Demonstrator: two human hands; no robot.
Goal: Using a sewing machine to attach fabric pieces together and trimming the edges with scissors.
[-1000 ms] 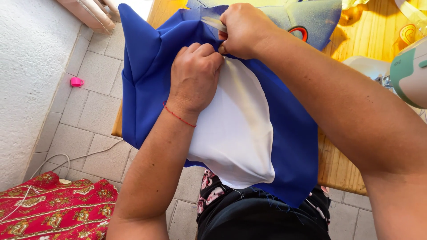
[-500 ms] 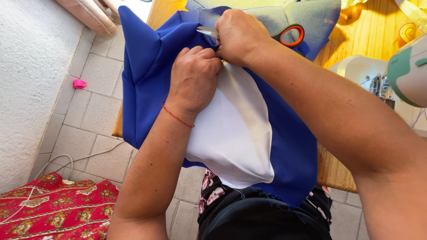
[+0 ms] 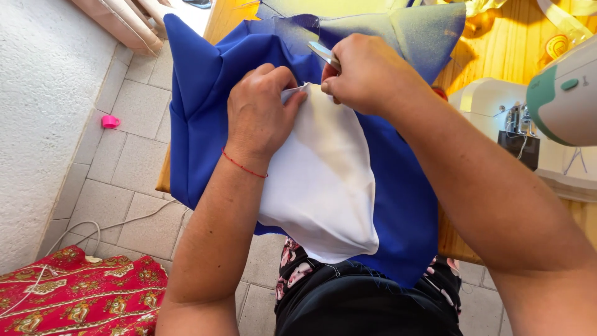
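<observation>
White fabric edge pinched by left hand; right hand grips scissors.

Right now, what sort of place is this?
Probably a home sewing corner: a sewing machine stands on a wooden table, blue fabric and a white piece are being worked by hand, and the floor is tiled.

Two hands at work, left hand and right hand; one pair of scissors; one blue cloth; one white cloth. One sewing machine on one wooden table; one red thread bracelet; one small pink object on the tiles; one red patterned fabric; one white cord.
</observation>
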